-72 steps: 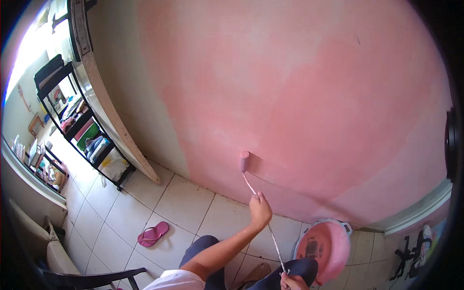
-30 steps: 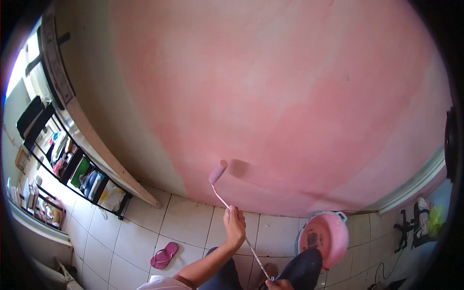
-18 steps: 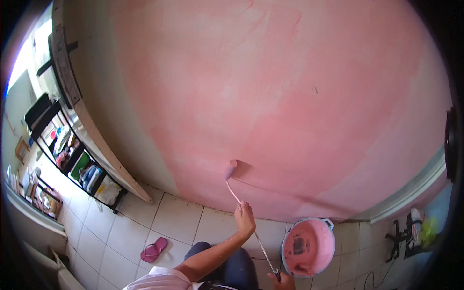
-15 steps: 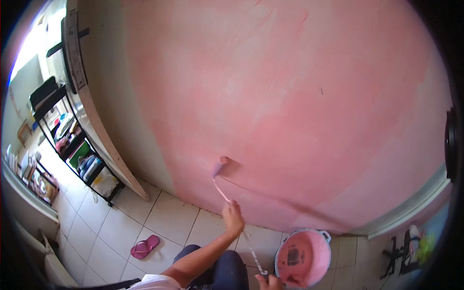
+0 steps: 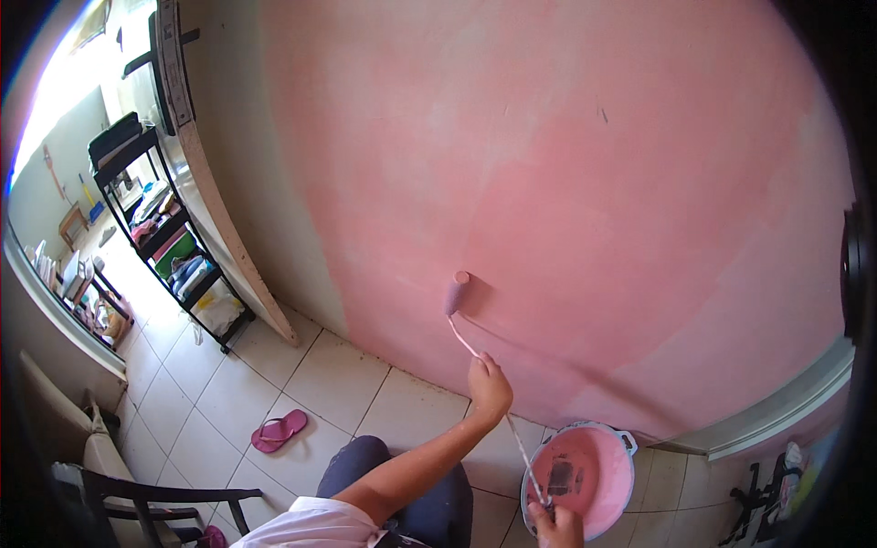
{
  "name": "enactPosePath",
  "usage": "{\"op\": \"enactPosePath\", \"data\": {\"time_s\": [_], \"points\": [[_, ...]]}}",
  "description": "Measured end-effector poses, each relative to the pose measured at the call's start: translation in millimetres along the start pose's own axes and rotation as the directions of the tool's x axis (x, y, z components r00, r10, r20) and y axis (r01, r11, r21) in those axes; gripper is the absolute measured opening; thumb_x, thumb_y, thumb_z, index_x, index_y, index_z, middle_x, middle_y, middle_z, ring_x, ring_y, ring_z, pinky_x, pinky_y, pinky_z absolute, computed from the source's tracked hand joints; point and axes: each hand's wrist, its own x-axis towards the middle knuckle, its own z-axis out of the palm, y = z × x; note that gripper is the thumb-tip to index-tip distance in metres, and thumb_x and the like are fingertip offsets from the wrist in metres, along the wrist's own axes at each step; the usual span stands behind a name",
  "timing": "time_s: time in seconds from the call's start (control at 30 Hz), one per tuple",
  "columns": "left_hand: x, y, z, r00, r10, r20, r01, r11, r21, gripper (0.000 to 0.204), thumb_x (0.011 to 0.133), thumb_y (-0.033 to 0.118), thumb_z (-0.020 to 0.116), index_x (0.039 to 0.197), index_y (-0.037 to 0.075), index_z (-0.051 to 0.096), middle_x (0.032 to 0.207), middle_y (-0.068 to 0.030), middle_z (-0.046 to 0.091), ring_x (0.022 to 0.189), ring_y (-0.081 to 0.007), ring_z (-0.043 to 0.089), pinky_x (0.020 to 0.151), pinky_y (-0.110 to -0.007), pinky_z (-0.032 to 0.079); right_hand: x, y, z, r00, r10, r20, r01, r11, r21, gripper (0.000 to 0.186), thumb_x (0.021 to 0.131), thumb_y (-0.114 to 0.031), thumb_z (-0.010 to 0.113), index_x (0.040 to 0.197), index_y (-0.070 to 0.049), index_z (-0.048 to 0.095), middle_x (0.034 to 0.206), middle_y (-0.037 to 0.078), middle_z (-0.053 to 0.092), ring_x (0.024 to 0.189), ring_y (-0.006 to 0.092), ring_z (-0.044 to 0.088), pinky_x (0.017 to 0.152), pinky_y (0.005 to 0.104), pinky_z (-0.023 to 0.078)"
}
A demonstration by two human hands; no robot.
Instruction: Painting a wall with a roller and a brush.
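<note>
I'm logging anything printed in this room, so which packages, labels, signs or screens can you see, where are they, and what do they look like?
Sign or strip: a long narrow board with dark marks, high on the door frame at upper left; pale, too blurred to make out.
Packages: soft bundles, green, white and pink, on the black shelf rack at left; kinds unclear.
Screens: none visible.
Labels: none visible on the pink paint tub.

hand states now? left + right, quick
Left hand: closed around the roller pole, partway up.
Right hand: closed on the pole's lower end, above the pink basin.
</note>
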Motion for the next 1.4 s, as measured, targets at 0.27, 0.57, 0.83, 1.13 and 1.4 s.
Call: {"op": "enactPosePath", "data": {"time_s": [0.27,0.57,0.83,1.13,1.4], "points": [[128,-16,-84,0.984,0.081,-0.161,-0.051,0.982,0.181,0.041,0.093,0.023,0.037,0.076,-0.009,0.055,0.071,-0.0283,0.056,0.070,-0.0433,0.057,0.059,-0.046,0.041,66,-31,70,0.989,0.073,0.132,-0.047,0.981,-0.190,0.051,0.084,-0.047,0.053,0.068,0.002,0.057,0.064,0.024,0.055,0.066,0.0415,0.057,0.056,0.0454,0.042],[77,-7,-90,0.988,-0.057,0.146,0.106,0.930,-0.351,0.041,0.094,0.035,0.034,0.063,0.009,0.040,0.049,-0.0002,0.036,0.040,-0.0119,0.037,0.037,-0.032,0.029,21,-5,67,0.931,0.159,0.329,-0.201,0.975,0.099,0.040,0.088,-0.041,0.052,0.072,-0.004,0.053,0.058,0.014,0.054,0.048,0.0287,0.054,0.045,0.0380,0.041],[30,18,-72,0.891,-0.292,0.349,0.439,0.754,-0.489,0.037,0.094,0.038,0.034,0.069,0.011,0.040,0.051,0.0041,0.031,0.039,-0.0077,0.031,0.033,-0.025,0.023,-17,16,30,0.697,-0.030,0.716,-0.588,0.549,0.595,0.025,0.090,-0.032,0.051,0.104,-0.011,0.047,0.062,-0.003,0.047,0.044,0.0076,0.043,0.039,0.0217,0.035],[148,1,-123,0.966,-0.256,0.033,0.242,0.855,-0.458,0.029,0.087,0.023,0.037,0.067,0.005,0.048,0.052,-0.0004,0.041,0.040,-0.0120,0.040,0.035,-0.028,0.029,59,-35,98,0.620,-0.015,0.785,-0.707,0.422,0.567,0.020,0.091,-0.029,0.048,0.093,-0.009,0.045,0.060,0.002,0.047,0.040,0.0125,0.044,0.032,0.0236,0.034],[123,15,-119,0.938,-0.334,0.092,0.334,0.802,-0.495,0.025,0.086,0.020,0.037,0.067,0.007,0.048,0.051,-0.0003,0.040,0.039,-0.0121,0.039,0.033,-0.029,0.028,37,-37,98,0.658,-0.144,0.739,-0.674,0.323,0.664,0.018,0.091,-0.024,0.046,0.082,-0.009,0.045,0.052,0.003,0.042,0.036,0.0142,0.040,0.033,0.0257,0.033]]}}
